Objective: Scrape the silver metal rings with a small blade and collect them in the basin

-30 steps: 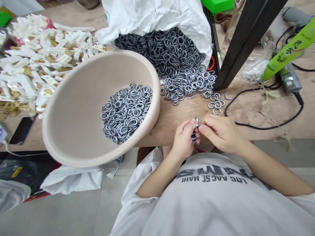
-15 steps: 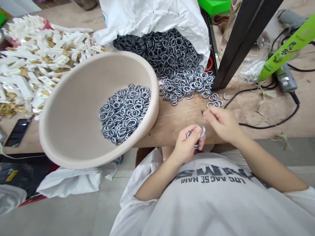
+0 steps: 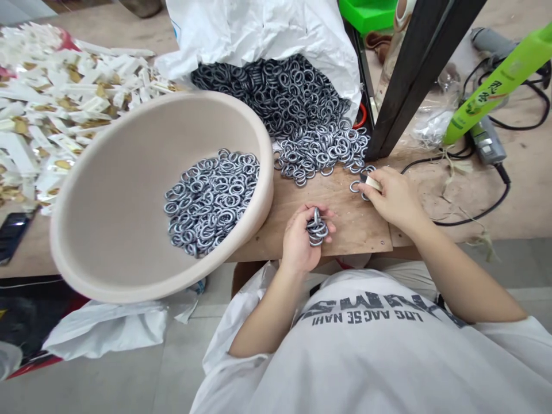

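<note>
Several grey metal rings [image 3: 317, 229] rest in the cupped palm of my left hand [image 3: 298, 236], its fingers curled around them above the table's front edge. My right hand [image 3: 397, 195] is closed on a small pale block with a dark tip [image 3: 371, 183]; I cannot tell its exact kind. That tip is at a few loose rings [image 3: 355, 186] on the wood. Behind them lies a pile of loose rings [image 3: 323, 150], spilling from a white sack [image 3: 267, 29]. Left of my hands, a beige basin [image 3: 103, 201] holds a heap of the same rings.
A dark metal post [image 3: 418, 80] stands behind my right hand. Right of it are a green tube [image 3: 495, 86], a grey power tool [image 3: 487, 141] and its black cord. White and tan pieces [image 3: 64, 115] cover the table's left, with a phone [image 3: 15, 233] in front.
My left hand has moved left and turned palm up, its fingers loosened around the rings. My right hand has shifted slightly up to the loose rings, and the pale block now shows.
</note>
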{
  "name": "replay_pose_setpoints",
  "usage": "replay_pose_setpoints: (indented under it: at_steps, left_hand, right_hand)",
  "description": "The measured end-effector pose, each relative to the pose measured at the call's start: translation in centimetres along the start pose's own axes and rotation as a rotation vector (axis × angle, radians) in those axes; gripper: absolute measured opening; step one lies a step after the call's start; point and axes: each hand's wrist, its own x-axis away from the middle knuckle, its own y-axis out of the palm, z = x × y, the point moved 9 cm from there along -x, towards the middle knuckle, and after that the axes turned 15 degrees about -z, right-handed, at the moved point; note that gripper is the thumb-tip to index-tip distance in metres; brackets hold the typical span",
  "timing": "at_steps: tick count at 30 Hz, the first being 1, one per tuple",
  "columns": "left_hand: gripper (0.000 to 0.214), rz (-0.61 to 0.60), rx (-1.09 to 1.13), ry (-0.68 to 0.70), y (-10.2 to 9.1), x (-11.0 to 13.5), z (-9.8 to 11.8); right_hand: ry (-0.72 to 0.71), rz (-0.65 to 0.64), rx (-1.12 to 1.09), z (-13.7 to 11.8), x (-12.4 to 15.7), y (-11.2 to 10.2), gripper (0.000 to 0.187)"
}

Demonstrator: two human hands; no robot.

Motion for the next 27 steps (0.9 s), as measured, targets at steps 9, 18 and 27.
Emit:
replay_pose_setpoints:
  at_steps: [9,18,27]
  left_hand:
    - [0.044,-0.074,-0.241,0.047,2.7,0.3,-0.6]
    - [0.040,-0.140,-0.201,0.005,3.1,0.3,-0.6]
    - [0.039,-0.157,0.016,-0.067,4.6,1.0,-1.4]
  right_hand:
    - [-0.126,-0.276,-0.941,-4.1,1.9,3.6,0.043]
    - [-0.157,-0.219,-0.727,-4.8,2.7,2.2,0.037]
    - [-0.171,-0.094,-0.719,-4.7,2.9,2.0,0.041]
